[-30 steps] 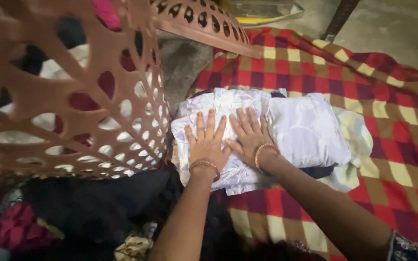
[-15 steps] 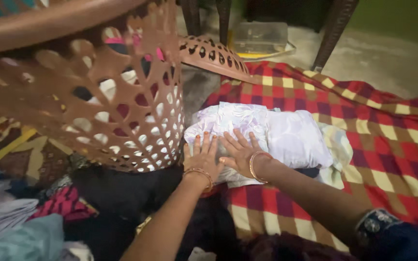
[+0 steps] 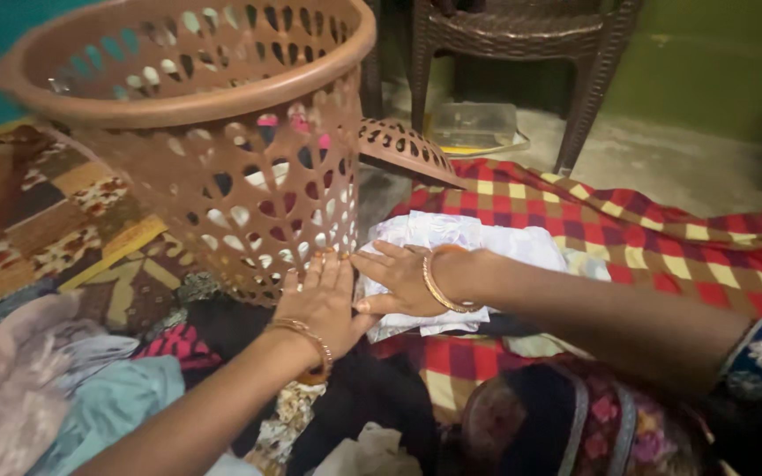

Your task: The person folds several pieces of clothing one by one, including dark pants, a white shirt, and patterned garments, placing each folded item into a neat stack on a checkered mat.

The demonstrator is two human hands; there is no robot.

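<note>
Left hand (image 3: 321,300) flat, fingers spread, grasping nothing, pressed by the basket (image 3: 196,132) wall at its near right base. Right hand (image 3: 399,280) flat too, fingers loose, palm down on the left end of the folded cloth (image 3: 451,242), gripping nothing. Cloth on the checked blanket (image 3: 663,229), just right of the basket and touching or nearly so.

Risks, as judged: a tall, light basket tipping far-left under a push and spilling its clothes; folds slipping open under a sliding palm; cloth edge dragging onto the dark clothes (image 3: 372,397) heaped near; bangle (image 3: 438,286) snagging thin fabric.
</note>
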